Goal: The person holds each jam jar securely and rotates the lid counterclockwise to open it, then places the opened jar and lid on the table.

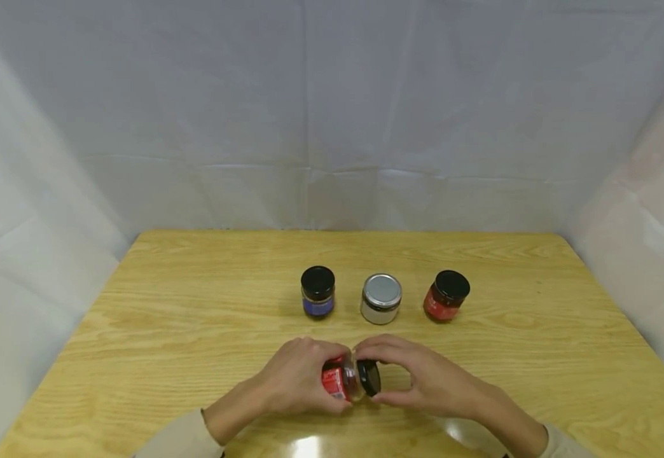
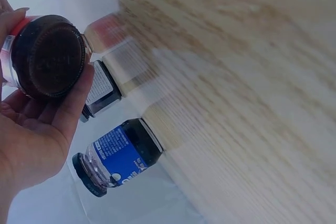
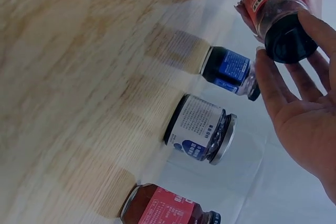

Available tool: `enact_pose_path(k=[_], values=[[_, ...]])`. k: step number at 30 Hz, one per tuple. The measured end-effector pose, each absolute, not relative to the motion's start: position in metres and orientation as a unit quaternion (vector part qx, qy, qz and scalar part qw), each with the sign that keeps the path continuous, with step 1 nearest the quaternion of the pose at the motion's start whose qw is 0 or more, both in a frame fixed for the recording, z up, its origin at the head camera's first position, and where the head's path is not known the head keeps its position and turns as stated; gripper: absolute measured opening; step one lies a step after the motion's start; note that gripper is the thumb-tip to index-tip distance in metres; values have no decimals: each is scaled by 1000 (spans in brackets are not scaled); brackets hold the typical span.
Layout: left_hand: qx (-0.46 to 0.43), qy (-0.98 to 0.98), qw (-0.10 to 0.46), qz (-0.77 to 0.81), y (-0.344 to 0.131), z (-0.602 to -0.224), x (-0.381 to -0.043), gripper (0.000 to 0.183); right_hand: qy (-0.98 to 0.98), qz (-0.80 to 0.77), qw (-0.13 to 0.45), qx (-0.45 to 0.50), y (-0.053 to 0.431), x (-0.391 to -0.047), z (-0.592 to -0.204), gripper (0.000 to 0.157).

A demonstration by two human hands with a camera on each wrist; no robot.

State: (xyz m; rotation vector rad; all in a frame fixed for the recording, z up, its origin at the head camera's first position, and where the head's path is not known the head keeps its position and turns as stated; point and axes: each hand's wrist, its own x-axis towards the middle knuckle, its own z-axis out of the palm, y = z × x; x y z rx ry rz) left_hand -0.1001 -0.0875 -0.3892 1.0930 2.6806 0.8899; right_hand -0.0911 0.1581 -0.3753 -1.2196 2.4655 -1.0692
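My left hand (image 1: 300,376) grips a glass jar with a red label (image 1: 334,381), tipped sideways so its mouth points right. In the left wrist view the dark round base of this jar (image 2: 50,59) faces the camera, with fingers wrapped about its side. My right hand (image 1: 423,378) pinches the black lid (image 1: 369,377) at the jar's mouth, thumb on the near edge and fingers on the far edge. The right wrist view shows the lid (image 3: 290,39) at the end of the jar, between the thumb and fingertips, with the palm behind it uncovered.
Beyond the hands, three jars stand in a row on the wooden table (image 1: 194,318): a blue-labelled jar (image 1: 318,306) with black lid, a white-labelled jar (image 1: 379,313) with silver lid, and another red-labelled jar (image 1: 441,308) with black lid. Pale sheeting (image 1: 332,114) hangs behind.
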Motion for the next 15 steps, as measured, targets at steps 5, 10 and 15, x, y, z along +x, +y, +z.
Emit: enact_pose_path(k=[5, 10, 15], values=[[348, 892, 41, 285, -88, -389, -100, 46, 844, -394, 170, -321, 157, -89, -374, 69], [346, 893, 37, 285, -88, -388, -101, 45, 840, -442, 204, -241, 152, -87, -371, 61], [351, 891, 35, 286, -86, -389, -100, 43, 843, -442, 187, -243, 149, -86, -370, 58]])
